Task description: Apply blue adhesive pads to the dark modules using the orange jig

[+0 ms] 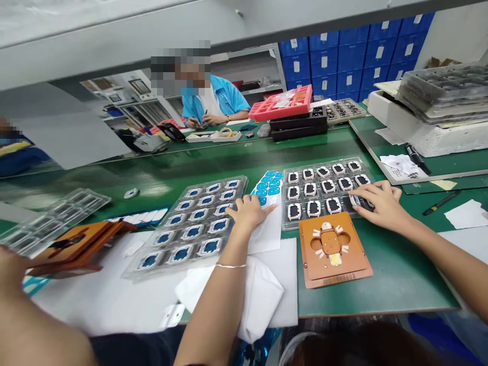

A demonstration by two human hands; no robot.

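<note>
My left hand (249, 212) is open, fingers spread, at the right edge of a clear plastic tray (224, 259) of white watch-case-like frames with blue film inside. Beside it lies a white sheet (269, 236) with blue stickers (273, 191). My right hand (377, 201) pinches a white frame (355, 200) at the front right of a second clear tray (284, 216), whose white frames have dark centres. The fingers partly cover that frame. Just in front of this tray sits an orange-brown fixture (310, 272) with a frame-shaped recess and two round hollows.
At left, a co-worker's arm (34, 315) reaches near another brown fixture (76, 249). A white cloth (263, 297) lies by my left forearm. Stacked trays (446, 96), a pen (441, 203) and a marker (418, 158) are at right. Another person (217, 99) sits opposite.
</note>
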